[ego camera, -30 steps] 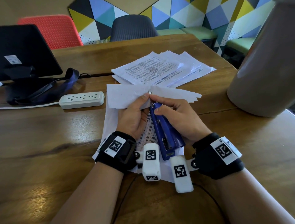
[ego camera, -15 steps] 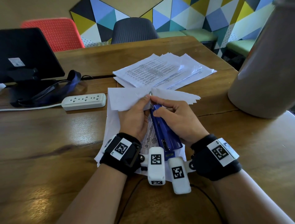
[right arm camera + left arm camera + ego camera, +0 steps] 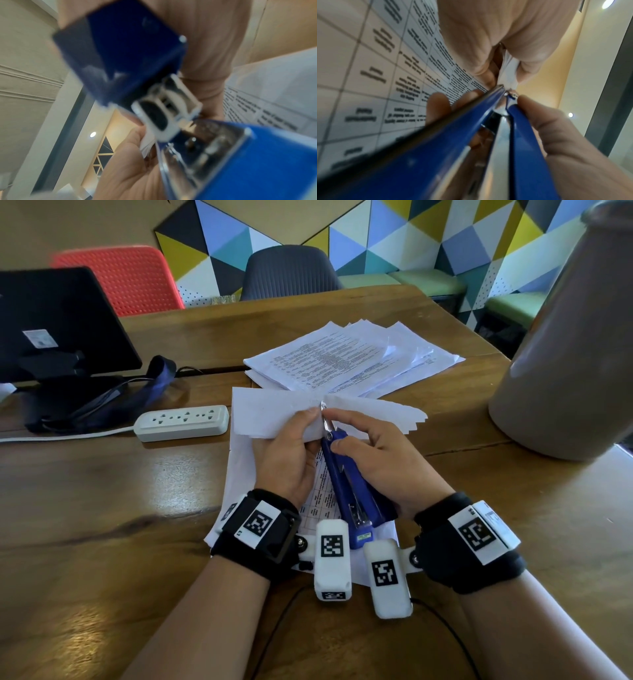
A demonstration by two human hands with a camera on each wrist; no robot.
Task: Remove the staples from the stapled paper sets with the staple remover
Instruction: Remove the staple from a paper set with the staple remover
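Note:
A stapled paper set lies in front of me with its top pages folded back. My left hand pinches the folded corner beside the staple; the left wrist view shows the white paper corner squeezed between thumb and finger. My right hand grips a blue stapler with a metal remover tip at its far end, and that tip sits at the stapled corner. The stapler's blue body fills the left wrist view, and its rear end shows blurred in the right wrist view.
A loose stack of printed sheets lies further back on the wooden table. A white power strip sits to the left, near a black monitor and a dark strap. A large grey cylinder stands at the right.
The metal tip has slid out further along the folded corner, between my thumb and the right index finger. Both hands stay in almost the same place.

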